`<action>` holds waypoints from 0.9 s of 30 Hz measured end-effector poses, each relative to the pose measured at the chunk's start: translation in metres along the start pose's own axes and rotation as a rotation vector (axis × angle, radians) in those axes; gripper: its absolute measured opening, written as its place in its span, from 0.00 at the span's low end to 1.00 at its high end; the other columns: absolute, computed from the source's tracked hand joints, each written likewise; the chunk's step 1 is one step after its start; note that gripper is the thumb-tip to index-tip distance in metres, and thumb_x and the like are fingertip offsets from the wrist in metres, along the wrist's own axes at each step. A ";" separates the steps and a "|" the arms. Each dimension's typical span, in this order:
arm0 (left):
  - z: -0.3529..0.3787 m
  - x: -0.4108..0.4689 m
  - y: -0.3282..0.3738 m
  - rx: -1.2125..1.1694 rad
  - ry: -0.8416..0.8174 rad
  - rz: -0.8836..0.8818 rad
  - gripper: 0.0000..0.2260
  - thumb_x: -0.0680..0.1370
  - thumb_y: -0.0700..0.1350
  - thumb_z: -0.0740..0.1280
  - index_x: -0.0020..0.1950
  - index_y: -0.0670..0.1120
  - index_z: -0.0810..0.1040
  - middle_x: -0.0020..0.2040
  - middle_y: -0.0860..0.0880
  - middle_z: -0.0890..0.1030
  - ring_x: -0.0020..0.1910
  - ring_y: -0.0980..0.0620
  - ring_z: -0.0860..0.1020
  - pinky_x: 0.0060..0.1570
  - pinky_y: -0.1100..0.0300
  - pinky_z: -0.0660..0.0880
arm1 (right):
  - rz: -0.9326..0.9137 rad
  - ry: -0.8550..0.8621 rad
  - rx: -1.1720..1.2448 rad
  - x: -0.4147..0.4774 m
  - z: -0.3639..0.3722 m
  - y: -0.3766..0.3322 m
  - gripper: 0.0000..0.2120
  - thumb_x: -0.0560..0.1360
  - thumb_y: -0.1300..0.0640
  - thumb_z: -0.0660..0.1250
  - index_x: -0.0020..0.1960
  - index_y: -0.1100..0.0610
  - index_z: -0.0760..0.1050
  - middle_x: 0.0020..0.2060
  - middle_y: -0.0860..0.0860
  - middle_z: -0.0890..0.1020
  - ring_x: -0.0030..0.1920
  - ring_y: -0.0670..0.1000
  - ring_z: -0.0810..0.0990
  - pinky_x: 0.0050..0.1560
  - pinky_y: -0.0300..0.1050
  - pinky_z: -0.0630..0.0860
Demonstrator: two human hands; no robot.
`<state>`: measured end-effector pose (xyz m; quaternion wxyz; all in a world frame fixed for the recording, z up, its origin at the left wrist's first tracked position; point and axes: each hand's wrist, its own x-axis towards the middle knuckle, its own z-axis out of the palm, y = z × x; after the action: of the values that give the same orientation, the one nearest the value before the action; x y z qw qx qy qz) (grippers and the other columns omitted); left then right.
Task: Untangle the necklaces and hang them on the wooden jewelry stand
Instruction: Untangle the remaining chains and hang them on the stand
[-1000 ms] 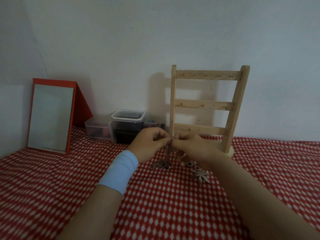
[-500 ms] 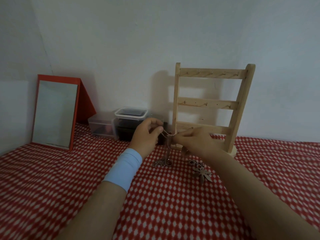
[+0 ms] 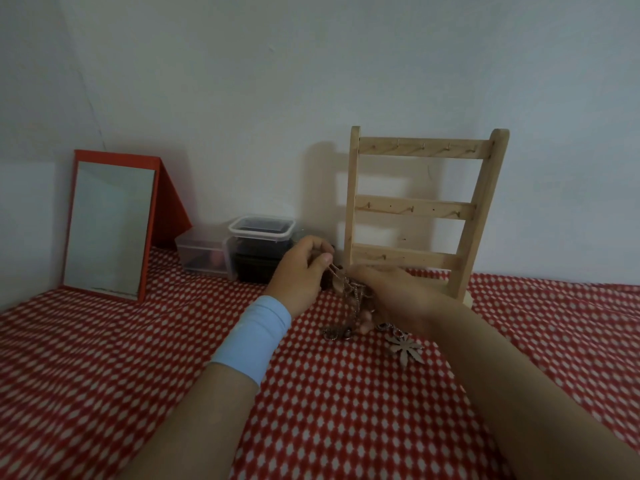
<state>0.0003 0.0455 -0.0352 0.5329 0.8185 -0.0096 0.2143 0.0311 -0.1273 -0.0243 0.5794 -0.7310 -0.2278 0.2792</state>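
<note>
Though tangled, necklaces (image 3: 350,296) dangle at centre frame.
The left hand (image 3: 300,271) pinches a strand; the right hand (image 3: 398,299) clutches the bunch, before the wooden stand (image 3: 415,209).

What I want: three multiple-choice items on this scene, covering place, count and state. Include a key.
1. The mirror stands: A. left of the plastic boxes; B. right of them; C. on top of them.
2. The wooden jewelry stand has how many hooked rails? A. one; B. three; C. six.
3. The necklaces are: A. tangled, held by the left hand and right hand; B. hanging from hooks; C. lying untouched.
Key: 1 A, it leans at the far left; 2 B, three crossbars show; 3 A, they bunch between both hands.
</note>
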 end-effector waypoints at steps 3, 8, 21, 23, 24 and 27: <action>-0.003 0.001 0.003 0.051 0.041 0.050 0.08 0.82 0.42 0.61 0.47 0.54 0.75 0.47 0.53 0.79 0.45 0.56 0.77 0.50 0.53 0.77 | 0.004 -0.084 -0.059 -0.003 -0.005 -0.003 0.22 0.78 0.44 0.67 0.53 0.64 0.80 0.39 0.59 0.78 0.35 0.50 0.77 0.43 0.47 0.81; -0.011 0.002 -0.001 0.089 0.035 0.061 0.07 0.82 0.43 0.62 0.47 0.55 0.75 0.45 0.55 0.78 0.41 0.58 0.75 0.49 0.55 0.76 | -0.037 -0.055 -0.039 -0.001 -0.012 -0.001 0.09 0.79 0.60 0.69 0.54 0.65 0.80 0.36 0.53 0.82 0.36 0.49 0.80 0.43 0.46 0.83; 0.000 -0.008 0.005 -0.062 -0.204 -0.123 0.04 0.78 0.45 0.70 0.51 0.48 0.82 0.45 0.51 0.85 0.40 0.61 0.83 0.40 0.68 0.77 | -0.198 0.248 0.008 0.003 -0.003 0.003 0.07 0.81 0.62 0.68 0.54 0.65 0.80 0.41 0.61 0.84 0.27 0.50 0.78 0.30 0.42 0.77; 0.000 -0.008 0.005 -0.025 -0.188 -0.125 0.03 0.77 0.44 0.71 0.49 0.50 0.83 0.44 0.53 0.85 0.39 0.63 0.82 0.39 0.70 0.76 | -0.193 0.318 0.005 0.002 -0.003 0.002 0.05 0.78 0.63 0.72 0.52 0.63 0.83 0.40 0.58 0.86 0.26 0.50 0.80 0.29 0.41 0.79; 0.001 -0.007 0.004 0.031 -0.179 -0.122 0.02 0.77 0.44 0.71 0.47 0.51 0.83 0.43 0.54 0.84 0.40 0.63 0.82 0.41 0.69 0.77 | -0.180 0.351 0.002 0.002 -0.002 0.001 0.04 0.76 0.63 0.73 0.50 0.61 0.83 0.38 0.56 0.87 0.26 0.50 0.80 0.29 0.40 0.79; 0.003 -0.007 0.003 0.102 -0.099 -0.170 0.09 0.79 0.46 0.66 0.43 0.47 0.84 0.42 0.49 0.84 0.45 0.53 0.82 0.51 0.54 0.80 | -0.112 0.405 -0.041 0.003 0.000 0.000 0.05 0.73 0.66 0.76 0.48 0.59 0.84 0.38 0.54 0.87 0.30 0.49 0.83 0.31 0.39 0.81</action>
<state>-0.0061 0.0399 -0.0360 0.5058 0.8520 0.0445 0.1276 0.0330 -0.1254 -0.0249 0.6130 -0.7700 -0.1528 0.0893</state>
